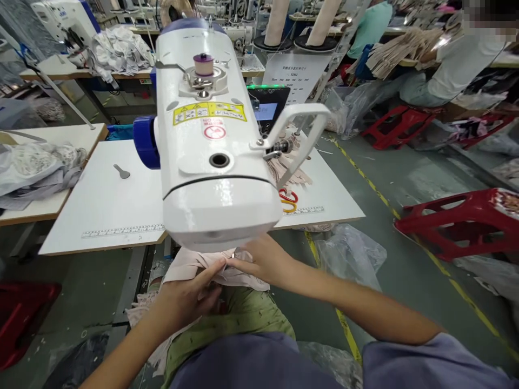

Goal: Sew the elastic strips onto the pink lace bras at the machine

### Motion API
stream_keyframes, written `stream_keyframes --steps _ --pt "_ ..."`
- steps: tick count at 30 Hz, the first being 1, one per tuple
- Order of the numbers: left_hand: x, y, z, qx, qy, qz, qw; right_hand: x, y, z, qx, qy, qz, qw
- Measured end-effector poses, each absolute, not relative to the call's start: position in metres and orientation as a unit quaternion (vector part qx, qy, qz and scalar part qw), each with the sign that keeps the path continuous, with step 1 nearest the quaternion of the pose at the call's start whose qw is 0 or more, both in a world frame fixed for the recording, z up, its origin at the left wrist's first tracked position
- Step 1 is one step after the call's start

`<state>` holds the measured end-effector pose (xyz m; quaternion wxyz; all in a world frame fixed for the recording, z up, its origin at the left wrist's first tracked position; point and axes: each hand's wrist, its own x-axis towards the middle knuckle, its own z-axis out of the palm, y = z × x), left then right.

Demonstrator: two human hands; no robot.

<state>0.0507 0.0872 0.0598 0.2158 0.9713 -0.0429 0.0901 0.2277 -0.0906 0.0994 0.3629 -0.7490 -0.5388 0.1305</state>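
Observation:
A white sewing machine [219, 205] stands in front of me, its head hiding the needle area. Just below the head, a pale pink piece of fabric [182, 265] hangs over the table's front edge above my lap. My left hand [188, 297] pinches this fabric between thumb and forefinger. From the right, my right hand [263, 259] meets it at the same spot, its thumb and fingers closed on the fabric; part of this hand is behind the machine head. A small shiny metal bit shows by the right fingertips, too small to name.
The white tabletop [101, 200] carries a small grey flat tool [121, 172], red-and-yellow-handled scissors [288, 200] and pale fabric strips [294, 167]. Red stools [458, 221] and plastic bags [351, 254] lie to the right. Another person [450, 70] sits at the upper right.

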Motion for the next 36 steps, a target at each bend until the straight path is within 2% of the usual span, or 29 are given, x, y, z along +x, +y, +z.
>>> stream_keyframes --steps 2,7,12,15,22,27,31,36 --pt "0.050 0.079 0.064 0.972 -0.027 0.097 0.213 0.224 -0.097 0.085 -0.748 -0.525 0.105 0.392" --pt "0.051 0.065 0.069 0.964 0.016 0.111 0.240 0.222 -0.096 0.076 -0.752 -0.471 0.138 0.440" --pt "0.050 0.058 0.067 0.979 0.025 0.120 0.164 0.225 -0.092 0.083 -0.748 -0.479 0.134 0.439" --pt "0.050 0.054 0.065 0.982 0.033 0.133 0.128 0.222 -0.095 0.077 -0.753 -0.488 0.076 0.434" --pt "0.046 0.057 0.073 0.988 0.018 0.107 0.108 0.212 -0.104 0.055 -0.683 -0.596 -0.140 0.399" --pt "0.044 0.080 0.081 0.988 -0.063 0.063 0.124 0.215 -0.101 0.064 -0.686 -0.603 -0.194 0.358" --pt "0.050 0.082 0.086 0.990 -0.058 0.082 0.098 0.209 -0.105 0.063 -0.707 -0.570 -0.129 0.398" --pt "0.056 0.064 0.095 0.992 -0.014 0.076 0.098 0.209 -0.094 0.044 -0.698 -0.343 0.197 0.597"
